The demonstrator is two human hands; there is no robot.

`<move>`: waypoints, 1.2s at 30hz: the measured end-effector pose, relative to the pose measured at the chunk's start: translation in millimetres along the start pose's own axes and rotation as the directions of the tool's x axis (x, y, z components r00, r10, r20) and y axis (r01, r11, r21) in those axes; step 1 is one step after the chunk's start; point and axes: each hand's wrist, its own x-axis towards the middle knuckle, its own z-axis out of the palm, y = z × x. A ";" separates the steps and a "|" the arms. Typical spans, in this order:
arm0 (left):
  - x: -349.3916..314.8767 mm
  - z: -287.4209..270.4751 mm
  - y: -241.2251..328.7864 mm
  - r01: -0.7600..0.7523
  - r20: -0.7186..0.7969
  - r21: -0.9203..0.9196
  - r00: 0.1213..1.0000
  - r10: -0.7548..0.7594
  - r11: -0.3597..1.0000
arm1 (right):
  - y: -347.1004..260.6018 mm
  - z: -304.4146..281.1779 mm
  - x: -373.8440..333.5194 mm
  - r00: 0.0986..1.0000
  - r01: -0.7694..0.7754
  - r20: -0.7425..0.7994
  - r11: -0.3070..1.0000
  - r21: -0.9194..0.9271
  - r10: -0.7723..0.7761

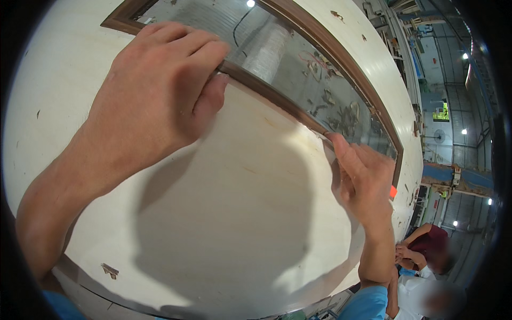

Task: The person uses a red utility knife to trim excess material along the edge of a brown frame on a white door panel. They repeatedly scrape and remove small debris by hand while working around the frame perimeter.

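Note:
A dark brown wooden frame (312, 33) surrounds a glass pane (304, 64) and lies slanted across the far part of a pale table. My left hand (162, 80) is closed over the frame's thin near rail, thumb on the near side and fingers curled over it. Further right along that rail, my right hand (368, 173) pinches it, thumb and finger pressed at the edge by the frame's right end. Curled fingers hide the rail under each hand. A small orange-red piece (393, 191) shows beside my right hand.
The pale tabletop (224, 213) carries my shadow. A brown scrap (110, 270) lies near the front left, and several small chips are scattered beyond the frame. At the lower right, a person in a dark red top (431, 242) and another in white (421, 290) are nearby.

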 end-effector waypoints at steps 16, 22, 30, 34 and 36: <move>-0.8 -4.5 -5.3 -0.006 0.022 -0.001 1.000 0.006 1.000 | -4.8 -8.6 -0.3 0.992 -0.098 -0.053 0.969 0.229 0.113; -1.0 -2.1 -3.3 -0.013 0.005 0.014 1.000 0.013 1.000 | -28.3 4.0 3.2 0.992 0.053 -0.094 0.963 -0.263 -0.080; -2.0 -0.4 -4.5 -0.015 -0.012 0.000 1.000 0.015 1.000 | -31.4 6.8 14.8 0.997 0.006 -0.076 0.965 -0.261 -0.027; -1.5 2.0 -3.7 -0.003 -0.002 0.000 1.000 0.003 1.000 | -34.1 5.3 15.1 0.998 -0.029 -0.054 0.973 -0.228 0.017; -1.8 1.7 -4.5 -0.007 0.000 0.000 1.000 0.007 1.000 | -36.9 3.3 15.4 0.999 -0.040 -0.040 0.968 -0.247 0.032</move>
